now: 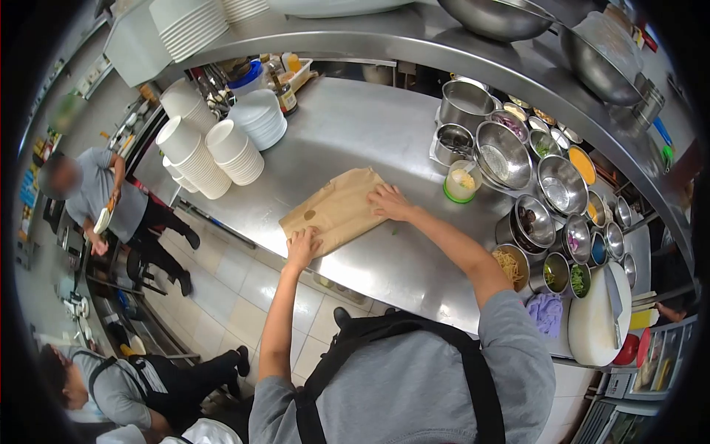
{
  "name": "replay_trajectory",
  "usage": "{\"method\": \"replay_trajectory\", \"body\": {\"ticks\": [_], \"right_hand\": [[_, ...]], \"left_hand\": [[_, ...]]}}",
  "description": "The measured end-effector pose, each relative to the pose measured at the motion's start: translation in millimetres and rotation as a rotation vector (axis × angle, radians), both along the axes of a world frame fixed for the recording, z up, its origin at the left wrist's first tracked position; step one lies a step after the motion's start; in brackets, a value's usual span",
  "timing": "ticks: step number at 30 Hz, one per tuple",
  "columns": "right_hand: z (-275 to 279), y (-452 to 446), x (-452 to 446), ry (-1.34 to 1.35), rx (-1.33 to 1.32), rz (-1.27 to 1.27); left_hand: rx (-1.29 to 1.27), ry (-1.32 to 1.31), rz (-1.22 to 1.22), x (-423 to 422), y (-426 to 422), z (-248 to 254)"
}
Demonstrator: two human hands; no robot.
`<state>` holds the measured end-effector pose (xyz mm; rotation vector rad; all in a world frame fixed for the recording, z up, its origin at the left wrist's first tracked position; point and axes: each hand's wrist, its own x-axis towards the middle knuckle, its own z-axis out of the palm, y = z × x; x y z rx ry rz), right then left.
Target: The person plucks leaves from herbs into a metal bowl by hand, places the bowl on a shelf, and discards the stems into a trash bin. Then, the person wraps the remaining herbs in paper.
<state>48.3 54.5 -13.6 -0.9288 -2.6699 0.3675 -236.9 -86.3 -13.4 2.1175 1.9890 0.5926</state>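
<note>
A brown paper bag (336,211) lies flat and a little creased on the steel counter (355,111), a dark round spot near its left end. My left hand (302,248) rests on the bag's near left corner, its fingers spread on the paper. Over the right end, my right hand (390,201) presses down with its fingers apart. To the right of that hand stands a small tub with a green base (461,183), pale food inside it.
Stacked white tubs (194,159) and clear lids (257,122) stand back left. Several metal bowls (504,155) of ingredients line the right side, near a purple cloth (545,314) and a knife on a white cutting board (588,325). A shelf (414,44) arches overhead. Two people are at left.
</note>
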Motion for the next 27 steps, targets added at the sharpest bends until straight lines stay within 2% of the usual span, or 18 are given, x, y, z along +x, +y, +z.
{"method": "replay_trajectory", "body": {"ticks": [1,3,7,10,13,16,21,24,25,27], "right_hand": [[-2,-1,-1,0.016,0.083,0.012],[-8,-6,6,0.04,-0.001,0.075],[-11,-22,24,0.121,0.006,0.156],[-8,-21,22,0.032,-0.155,0.205],[23,-21,16,-0.095,-0.256,0.079],[25,-1,5,-0.189,-0.293,0.034],[-9,13,-11,-0.015,-0.022,-0.127],[-22,9,-13,0.07,0.057,-0.126],[-23,6,-10,0.082,0.068,-0.109],[-15,-9,3,0.057,0.102,-0.037]], "left_hand": [[0.08,0.077,-0.023,0,2,-2],[0.234,0.226,-0.064,1,1,-6],[0.253,0.116,-0.092,11,-29,-10],[0.292,0.043,-0.107,11,-44,-5],[0.254,-0.099,-0.074,-2,-41,-6],[0.122,-0.128,0.037,-7,-24,6],[-0.108,-0.168,0.146,-35,17,-18],[-0.108,-0.043,0.205,-30,19,-10],[-0.042,-0.005,0.242,-24,18,-9],[0.201,0.071,0.096,-19,16,-11]]}}
